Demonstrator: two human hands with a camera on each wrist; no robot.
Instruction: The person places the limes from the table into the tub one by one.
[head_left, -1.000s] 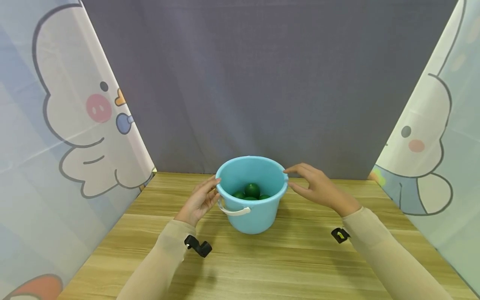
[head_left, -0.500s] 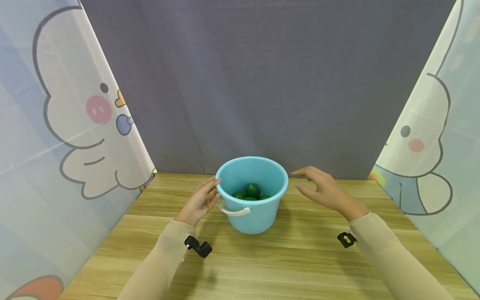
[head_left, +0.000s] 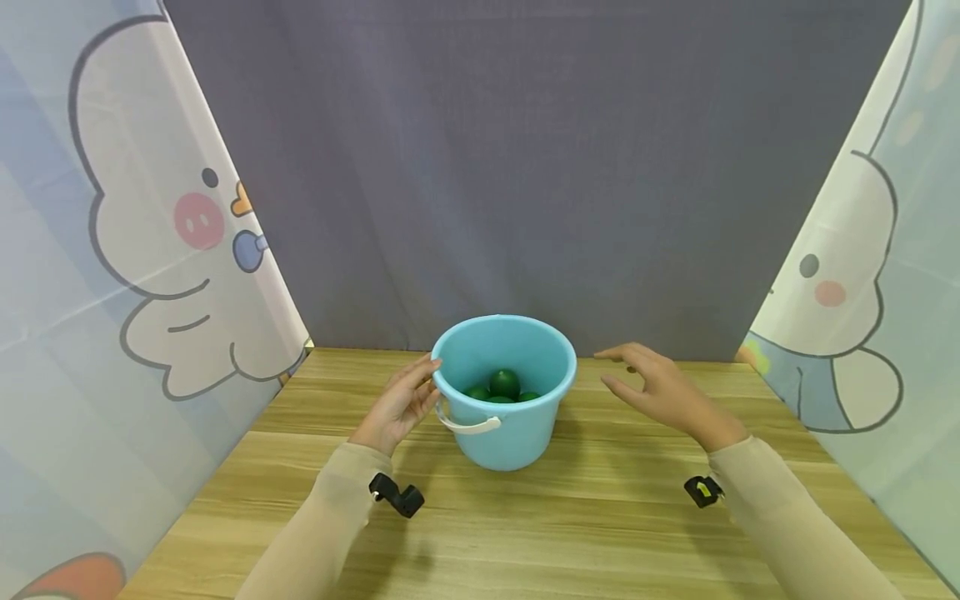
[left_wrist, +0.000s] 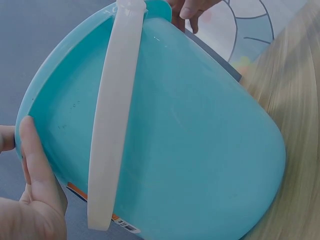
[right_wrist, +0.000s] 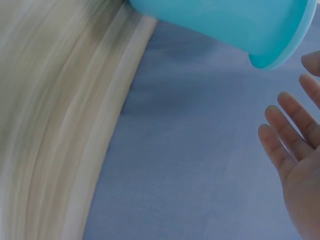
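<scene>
A light blue bucket (head_left: 504, 433) stands upright on the wooden table. Several dark green, rounded things (head_left: 505, 383) that look like fruit lie in its bottom, partly hidden by the front wall. My left hand (head_left: 399, 407) pinches the bucket's left rim, fingertips over the edge and thumb outside below it, as the left wrist view (left_wrist: 40, 175) also shows. The white handle (head_left: 471, 427) hangs down on the bucket's left front side. To the right of the bucket, my right hand (head_left: 660, 392) is in the air, apart from the rim, fingers loosely extended and holding nothing.
The wood-grain table (head_left: 525, 542) reaches back to a dark grey cloth (head_left: 525, 167). Printed cartoon curtains (head_left: 150, 208) stand along both sides. A black camera mount (head_left: 396, 495) sits on the left wrist, and another mount (head_left: 702, 492) on the right.
My right hand has come off the bucket's right rim and moved right, away from it. The left hand and the bucket have stayed in place.
</scene>
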